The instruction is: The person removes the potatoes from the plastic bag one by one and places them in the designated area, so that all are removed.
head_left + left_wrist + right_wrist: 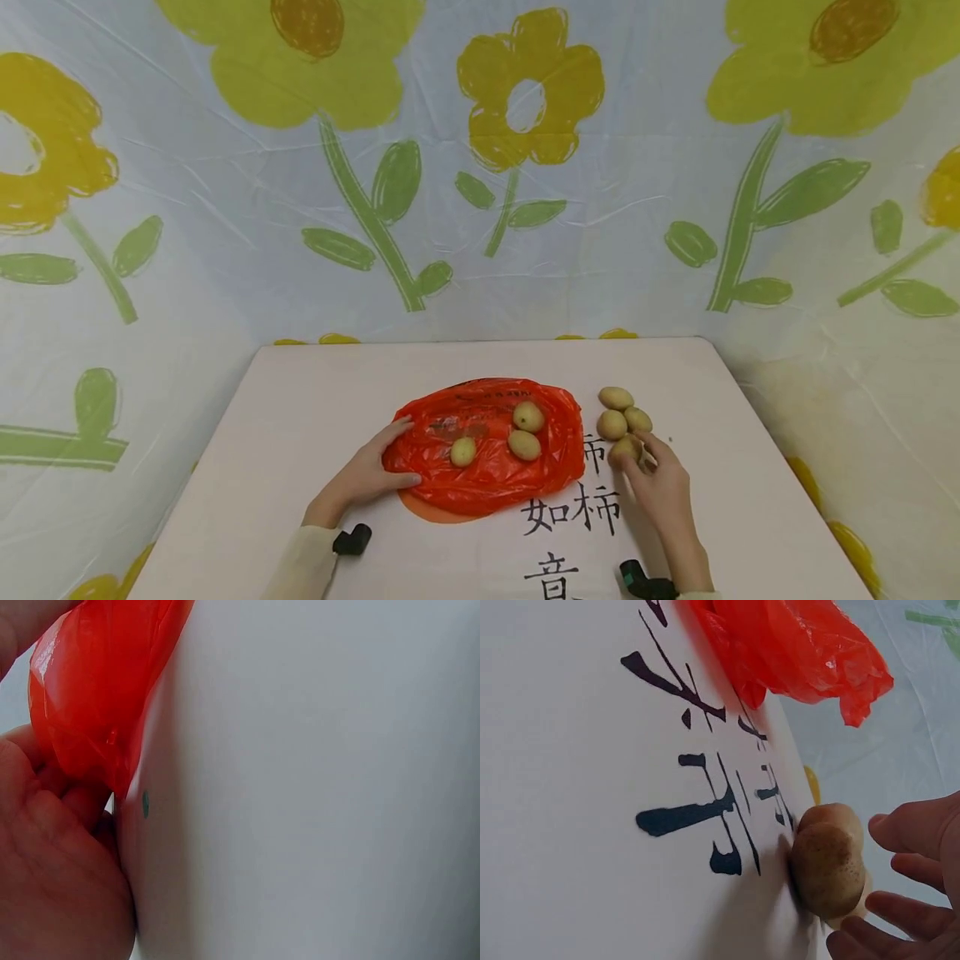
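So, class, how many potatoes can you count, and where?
7: one potato on the left of the red bag, two on its right, four clustered beyond its right edge, the nearest beside the right hand. Others may be hidden.

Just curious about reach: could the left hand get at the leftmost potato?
Probably yes: the left hand holds the edge of the red plastic bag nearby, and the leftmost potato looks uncovered.

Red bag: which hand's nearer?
Left. The left hand touches the red bag at its left edge; the right hand is off the bag's right side, at a potato.
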`<move>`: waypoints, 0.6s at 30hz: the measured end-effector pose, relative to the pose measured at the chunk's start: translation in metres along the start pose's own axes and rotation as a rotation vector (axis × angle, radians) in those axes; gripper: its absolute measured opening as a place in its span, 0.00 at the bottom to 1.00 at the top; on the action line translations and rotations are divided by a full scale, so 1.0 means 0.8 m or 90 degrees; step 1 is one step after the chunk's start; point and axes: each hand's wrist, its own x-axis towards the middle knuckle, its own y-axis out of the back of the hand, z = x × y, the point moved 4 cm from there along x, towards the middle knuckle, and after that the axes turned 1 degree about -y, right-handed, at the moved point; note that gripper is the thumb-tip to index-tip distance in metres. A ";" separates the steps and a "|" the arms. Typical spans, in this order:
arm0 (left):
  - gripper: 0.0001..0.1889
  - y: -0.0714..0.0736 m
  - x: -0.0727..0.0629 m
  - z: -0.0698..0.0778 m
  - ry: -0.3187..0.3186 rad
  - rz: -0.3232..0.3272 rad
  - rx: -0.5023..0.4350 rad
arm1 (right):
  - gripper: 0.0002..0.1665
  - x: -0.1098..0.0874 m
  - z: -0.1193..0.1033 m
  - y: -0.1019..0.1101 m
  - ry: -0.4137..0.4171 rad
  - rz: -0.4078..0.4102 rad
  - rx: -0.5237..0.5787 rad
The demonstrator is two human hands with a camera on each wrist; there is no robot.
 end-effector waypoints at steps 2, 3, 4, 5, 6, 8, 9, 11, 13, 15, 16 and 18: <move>0.50 0.000 0.001 0.000 0.001 0.001 0.000 | 0.29 0.002 -0.002 0.002 -0.005 -0.002 0.010; 0.50 0.000 0.001 0.000 0.000 0.002 -0.001 | 0.30 0.004 -0.003 0.002 -0.009 -0.002 0.011; 0.50 0.000 0.001 -0.001 -0.002 0.002 0.000 | 0.30 0.005 -0.005 0.003 -0.009 -0.004 0.016; 0.50 0.000 0.001 -0.001 -0.001 0.002 -0.001 | 0.31 0.006 -0.007 0.004 -0.008 -0.003 0.018; 0.50 0.000 0.000 -0.001 0.000 0.002 0.000 | 0.31 0.007 -0.009 0.004 -0.005 0.000 0.018; 0.50 0.000 -0.001 -0.001 0.002 0.005 0.007 | 0.32 0.008 -0.013 0.005 -0.001 0.011 0.017; 0.50 0.001 -0.001 -0.001 0.006 0.005 0.008 | 0.32 0.009 -0.015 0.005 0.003 0.017 0.016; 0.51 0.001 -0.002 0.000 0.011 0.005 0.011 | 0.31 0.010 -0.020 0.006 0.009 0.032 0.018; 0.51 0.001 -0.002 0.002 0.009 0.005 0.011 | 0.31 0.010 -0.026 0.007 0.018 0.047 0.026; 0.51 0.001 -0.002 0.003 0.013 0.002 0.005 | 0.30 0.010 -0.032 0.007 0.032 0.059 0.036; 0.51 0.001 -0.002 0.003 0.011 0.002 0.005 | 0.30 0.010 -0.035 0.007 0.041 0.063 0.039; 0.51 0.001 -0.001 0.004 0.004 0.003 0.006 | 0.31 0.009 -0.043 0.005 0.059 0.064 0.049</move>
